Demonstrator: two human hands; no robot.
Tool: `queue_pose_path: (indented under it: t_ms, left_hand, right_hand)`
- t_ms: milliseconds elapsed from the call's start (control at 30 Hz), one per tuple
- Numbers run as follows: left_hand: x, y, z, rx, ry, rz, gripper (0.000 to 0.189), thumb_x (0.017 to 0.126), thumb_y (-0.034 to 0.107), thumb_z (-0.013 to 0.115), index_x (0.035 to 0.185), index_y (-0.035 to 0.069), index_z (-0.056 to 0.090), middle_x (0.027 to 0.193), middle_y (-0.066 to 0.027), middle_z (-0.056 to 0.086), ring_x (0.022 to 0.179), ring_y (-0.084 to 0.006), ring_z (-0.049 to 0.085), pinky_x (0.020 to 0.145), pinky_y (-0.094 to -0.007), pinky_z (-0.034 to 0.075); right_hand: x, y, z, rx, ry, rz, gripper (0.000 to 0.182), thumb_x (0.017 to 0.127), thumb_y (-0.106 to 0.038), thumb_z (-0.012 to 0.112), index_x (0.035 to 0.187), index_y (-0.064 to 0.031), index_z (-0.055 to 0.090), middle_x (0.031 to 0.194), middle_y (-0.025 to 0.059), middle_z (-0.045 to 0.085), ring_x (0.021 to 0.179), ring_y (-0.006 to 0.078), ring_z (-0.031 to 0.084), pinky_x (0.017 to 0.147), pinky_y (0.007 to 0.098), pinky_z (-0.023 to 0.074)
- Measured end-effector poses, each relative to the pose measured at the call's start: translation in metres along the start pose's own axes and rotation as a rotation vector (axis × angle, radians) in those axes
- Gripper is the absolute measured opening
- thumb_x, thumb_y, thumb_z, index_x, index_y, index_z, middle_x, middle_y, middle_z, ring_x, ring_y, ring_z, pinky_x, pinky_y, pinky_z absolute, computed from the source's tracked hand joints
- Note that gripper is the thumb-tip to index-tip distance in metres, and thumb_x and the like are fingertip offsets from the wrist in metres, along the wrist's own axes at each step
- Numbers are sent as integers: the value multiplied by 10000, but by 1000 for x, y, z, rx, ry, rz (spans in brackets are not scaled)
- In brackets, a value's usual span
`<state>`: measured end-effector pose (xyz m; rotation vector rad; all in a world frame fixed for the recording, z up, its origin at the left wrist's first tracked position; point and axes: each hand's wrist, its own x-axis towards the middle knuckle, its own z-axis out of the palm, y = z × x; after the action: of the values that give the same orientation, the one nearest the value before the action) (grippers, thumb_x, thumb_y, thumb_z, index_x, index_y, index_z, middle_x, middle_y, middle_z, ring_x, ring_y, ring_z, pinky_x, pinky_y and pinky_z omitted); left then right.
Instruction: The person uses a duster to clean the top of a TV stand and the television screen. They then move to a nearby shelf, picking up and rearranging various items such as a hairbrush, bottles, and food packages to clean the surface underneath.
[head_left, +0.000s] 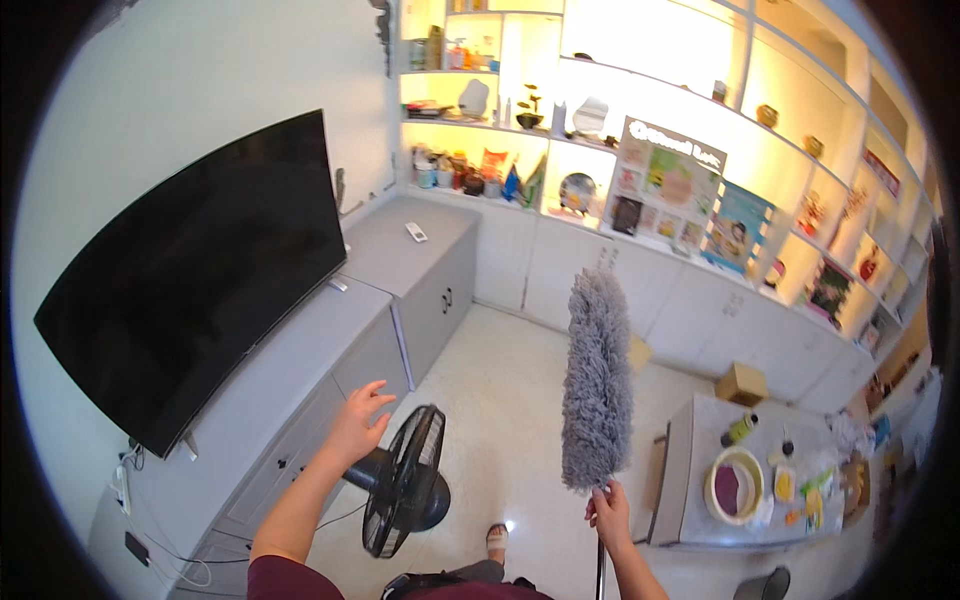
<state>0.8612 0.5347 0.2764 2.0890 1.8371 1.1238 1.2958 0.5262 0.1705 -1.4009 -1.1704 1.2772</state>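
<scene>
My right hand (609, 514) grips the thin pole of a fluffy grey duster (598, 382) just below its head, which points away from me, upright in the picture. My left hand (364, 424) is raised with its fingers apart and holds nothing. It hovers above the black electric fan (405, 484), between that and the grey TV cabinet (300, 367). A large flat-screen television (202, 270) stands on the cabinet to the left. A white remote control (416, 232) lies on the taller cabinet (375, 240) in the corner.
Lit wall shelves (480, 129) hold bottles, mirrors and ornaments. A table (694, 517) at right bears a cream basin (712, 480) with a dark cloth. A cardboard box (741, 383) sits behind it. Cables (176, 555) trail at lower left; a bin (772, 583) stands at lower right.
</scene>
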Motion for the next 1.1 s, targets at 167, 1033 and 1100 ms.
queue_pose_path:
  t_ms: [167,1033,1100]
  left_hand:
    - [44,-46,41,-21,41,-168,276,752,50,596,1028,62,605,1211,-121,496,1083,-303,480,901,-379,404]
    - [289,-117,143,328,200,-682,328,769,130,594,1093,80,584,1291,-129,437,1124,-325,454,916,-395,403]
    - [292,-135,147,352,211,-777,329,768,132,598,1092,82,584,1289,-124,441,1120,-323,457,909,-393,409]
  right_hand:
    - [92,-5,-14,-165,-94,-7,143,899,-128,470,983,-13,468,586,38,510,478,93,491,415,228,388]
    - [654,-70,73,-366,-558,-289,205,877,-217,539,852,-14,534,549,56,508,516,124,459,490,289,380]
    - [696,-60,101,-342,-596,-296,219,877,-227,542,847,-10,535,548,62,508,511,127,448,486,291,376]
